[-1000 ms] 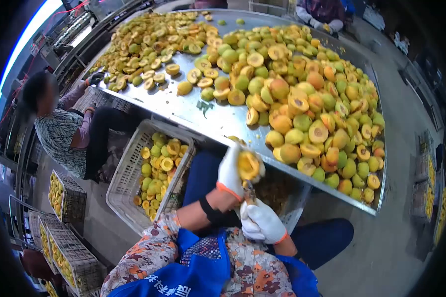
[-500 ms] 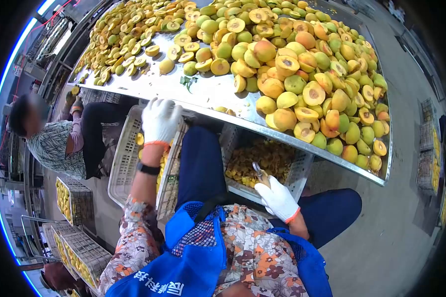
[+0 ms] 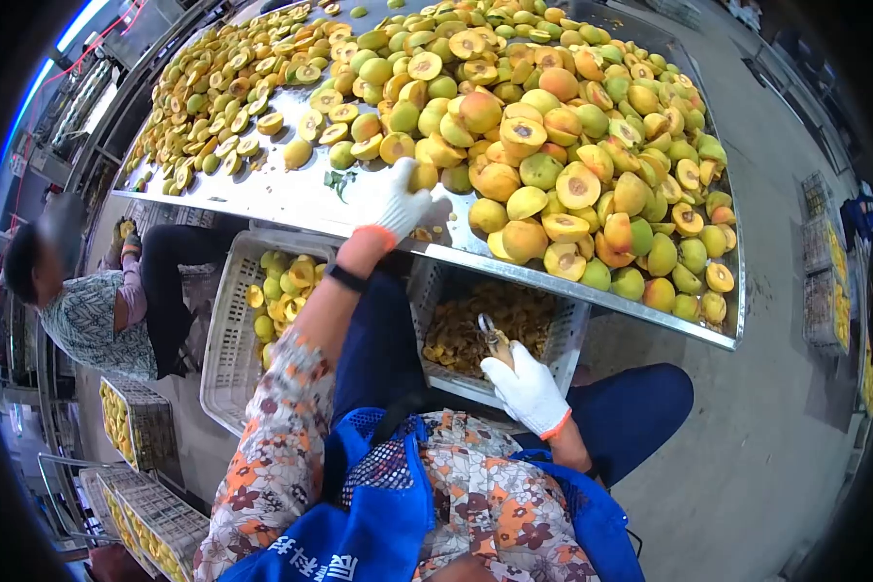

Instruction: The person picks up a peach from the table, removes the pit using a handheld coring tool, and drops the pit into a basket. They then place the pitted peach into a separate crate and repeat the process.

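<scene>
left hand: moved from halves crate below tabletop up to its near edge, fingers draped on 1 peach, grip not confirmable | right hand: clamped on pitting tool, below tabletop, over pit crate

Left hand touches a peach; right hand grips a tool.

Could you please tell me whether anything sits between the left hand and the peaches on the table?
Nothing visible does. The left hand lies on the table right at the edge of the peaches, with no gap I can make out.
</scene>
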### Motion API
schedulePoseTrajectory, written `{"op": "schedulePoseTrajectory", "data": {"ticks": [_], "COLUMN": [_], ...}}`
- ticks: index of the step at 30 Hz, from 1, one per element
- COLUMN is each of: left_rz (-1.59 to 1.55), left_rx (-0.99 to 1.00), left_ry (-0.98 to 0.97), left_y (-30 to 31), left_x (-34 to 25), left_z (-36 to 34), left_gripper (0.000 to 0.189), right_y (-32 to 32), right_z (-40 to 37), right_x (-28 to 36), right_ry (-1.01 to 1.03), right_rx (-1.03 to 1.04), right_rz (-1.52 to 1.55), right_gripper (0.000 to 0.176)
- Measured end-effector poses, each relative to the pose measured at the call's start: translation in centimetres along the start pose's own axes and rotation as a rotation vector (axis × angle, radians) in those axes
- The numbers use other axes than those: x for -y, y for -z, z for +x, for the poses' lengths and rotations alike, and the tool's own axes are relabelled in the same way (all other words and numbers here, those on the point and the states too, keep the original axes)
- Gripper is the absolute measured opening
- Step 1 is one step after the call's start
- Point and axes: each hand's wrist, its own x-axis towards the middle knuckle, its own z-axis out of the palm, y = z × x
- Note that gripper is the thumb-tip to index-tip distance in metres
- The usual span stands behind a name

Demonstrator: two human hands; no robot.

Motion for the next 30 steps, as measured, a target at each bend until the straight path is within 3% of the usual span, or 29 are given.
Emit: {"op": "schedulePoseTrajectory", "data": {"ticks": [2,4,7,11,13,16,23,25,28,30], "left_rz": [-0.293,-0.792,-1.111,-1.311,-1.698,-1.652,-1.545,-1.577,-1.471,-1.424], "left_rx": [0.048,0.251,0.406,0.337,0.274,0.219,0.182,0.176,0.135,0.135], "left_ry": [-0.102,0.062,0.136,0.063,0.317,0.210,0.187,0.165,0.122,0.118], "left_y": [2.6,5.6,6.6,4.5,3.6,2.5,2.9,2.6,2.5,2.3], "left_x": [-0.7,-4.1,-6.1,-8.2,-8.5,-8.0,-8.8,-8.7,-9.0,-8.7], "left_z": [-3.0,-7.6,-11.3,-12.7,-13.1,-13.2,-13.8,-14.0,-14.2,-14.4], "left_gripper": [0.049,0.049,0.052,0.054,0.059,0.056,0.061,0.049,0.045,0.044], "right_y": [0.6,1.1,1.1,-0.8,-1.7,-2.7,-2.9,-3.1,-3.4,-3.7], "right_z": [0.1,0.6,1.5,1.8,1.4,1.0,0.7,0.6,0.7,0.5], "right_x": [0.8,2.2,5.0,7.6,7.9,7.7,7.6,7.3,6.7,7.0], "right_ry": [-0.065,0.015,0.089,0.283,0.268,0.293,0.301,0.262,0.326,0.205], "right_rx": [-0.030,-0.072,-0.139,-0.214,-0.170,-0.160,-0.176,-0.172,-0.133,-0.141], "right_rz": [0.103,0.157,0.178,-0.018,-0.085,-0.178,-0.157,-0.131,-0.198,-0.096], "right_gripper": [0.038,0.037,0.039,0.034,0.037,0.039,0.040,0.040,0.039,0.039]}}
